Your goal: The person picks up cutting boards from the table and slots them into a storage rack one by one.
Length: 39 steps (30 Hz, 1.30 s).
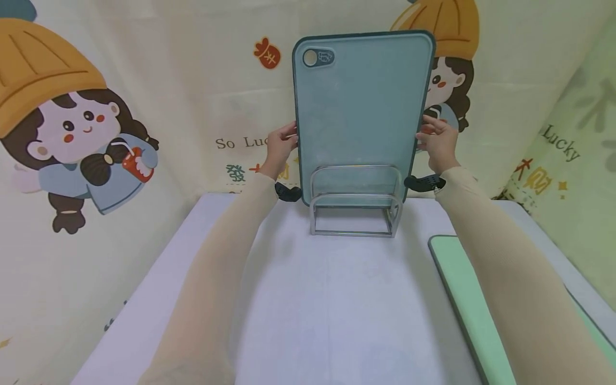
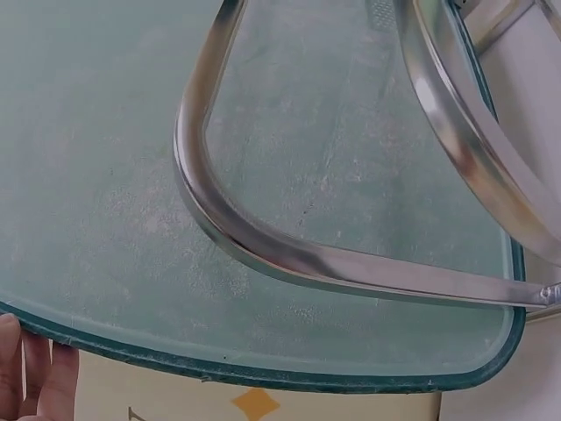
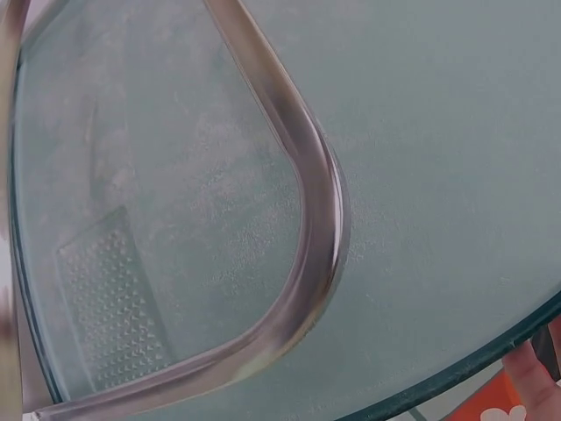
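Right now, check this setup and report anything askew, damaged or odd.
Nothing stands out. The teal cutting board stands upright in the metal rack, held at its side edges by the left hand and right hand. Its surface shows light scuffing only.

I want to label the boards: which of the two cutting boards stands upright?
The darker teal cutting board, held at its sides by both hands, stands upright in the metal rack. The light green board lies flat.

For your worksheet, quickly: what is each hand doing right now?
Left hand: holds the cutting board's left edge.
Right hand: holds its right edge.
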Available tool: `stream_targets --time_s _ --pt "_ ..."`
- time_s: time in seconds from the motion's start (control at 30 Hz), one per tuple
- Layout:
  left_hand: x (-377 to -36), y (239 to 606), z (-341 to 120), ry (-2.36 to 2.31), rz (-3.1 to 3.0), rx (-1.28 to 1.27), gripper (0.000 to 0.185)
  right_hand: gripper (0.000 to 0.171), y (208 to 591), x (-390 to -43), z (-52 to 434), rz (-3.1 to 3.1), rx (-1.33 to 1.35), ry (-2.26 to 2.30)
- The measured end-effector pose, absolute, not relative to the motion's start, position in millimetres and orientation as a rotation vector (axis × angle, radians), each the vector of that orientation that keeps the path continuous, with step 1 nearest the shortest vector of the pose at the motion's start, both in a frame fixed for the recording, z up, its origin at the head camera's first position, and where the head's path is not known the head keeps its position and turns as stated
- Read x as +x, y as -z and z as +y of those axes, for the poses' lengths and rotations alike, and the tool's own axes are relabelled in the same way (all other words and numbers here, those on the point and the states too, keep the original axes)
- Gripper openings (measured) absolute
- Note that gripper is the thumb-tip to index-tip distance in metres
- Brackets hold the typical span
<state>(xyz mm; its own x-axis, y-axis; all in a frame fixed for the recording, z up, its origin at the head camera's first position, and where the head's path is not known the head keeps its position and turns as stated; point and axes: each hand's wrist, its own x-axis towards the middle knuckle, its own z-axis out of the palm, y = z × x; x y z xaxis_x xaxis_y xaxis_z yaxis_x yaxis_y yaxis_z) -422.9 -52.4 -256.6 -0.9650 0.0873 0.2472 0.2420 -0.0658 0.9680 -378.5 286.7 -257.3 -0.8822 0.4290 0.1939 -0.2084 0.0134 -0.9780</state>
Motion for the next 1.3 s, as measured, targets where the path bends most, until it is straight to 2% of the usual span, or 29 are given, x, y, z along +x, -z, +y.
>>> stream_targets --time_s 0.57,0.83,1.3 --pt "-423.7 257.5 -50.9 2.171 -2.116 -0.367 0.044 0.047 258.1 -382.5 288.5 -1.868 -0.262 -1.948" --pt "-438.1 272.7 -56.4 2.230 -2.070 -0.484 0.041 0.045 260.2 -380.0 291.6 -1.892 -0.216 -1.968" --pt "-435.4 276.5 -59.6 2.278 -2.101 -0.541 0.048 0.055 264.8 -376.8 289.6 -1.931 -0.141 -2.032"
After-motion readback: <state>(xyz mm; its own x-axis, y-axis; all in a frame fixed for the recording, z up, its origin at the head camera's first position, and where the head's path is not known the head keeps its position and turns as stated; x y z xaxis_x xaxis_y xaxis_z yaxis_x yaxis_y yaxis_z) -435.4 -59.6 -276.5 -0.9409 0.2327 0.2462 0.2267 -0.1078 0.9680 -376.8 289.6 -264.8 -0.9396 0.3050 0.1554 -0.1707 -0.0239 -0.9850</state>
